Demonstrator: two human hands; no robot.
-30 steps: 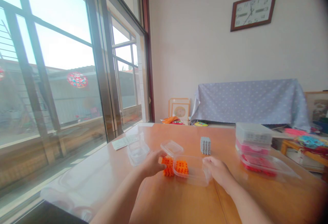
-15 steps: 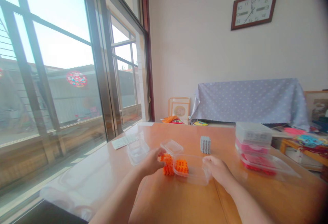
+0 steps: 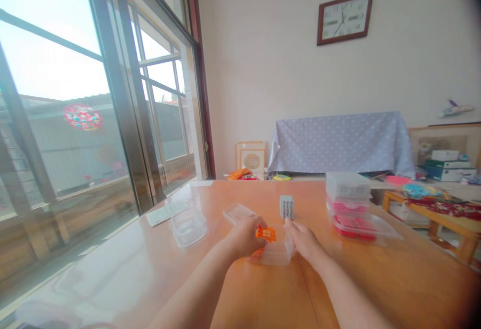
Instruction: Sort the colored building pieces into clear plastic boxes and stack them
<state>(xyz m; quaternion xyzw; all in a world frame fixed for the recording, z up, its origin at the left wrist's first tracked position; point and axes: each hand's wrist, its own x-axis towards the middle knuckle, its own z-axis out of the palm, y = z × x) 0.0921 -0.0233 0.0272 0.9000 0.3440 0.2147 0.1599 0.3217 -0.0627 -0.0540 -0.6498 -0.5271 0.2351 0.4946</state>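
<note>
My left hand (image 3: 244, 236) is closed on an orange lattice block (image 3: 265, 232), holding it over the left end of a clear plastic container (image 3: 276, 254) on the wooden table (image 3: 376, 279). More orange shows through the container's near left corner under that hand. My right hand (image 3: 305, 237) grips the container's right end, fingers curled on its rim. The container's clear lid (image 3: 238, 213) lies just behind my left hand. A grey lattice block (image 3: 286, 207) stands upright a little beyond my right hand.
An open clear container (image 3: 189, 225) and a paper slip (image 3: 164, 212) lie to the left by the window. A stack of lidded boxes with red and pink pieces (image 3: 347, 203) stands at right. A covered sofa and low side table lie beyond.
My left hand lifted an orange block off the table and brought it right, over the container. The orange pieces beside the container are gone from the table. The view shifted right.
</note>
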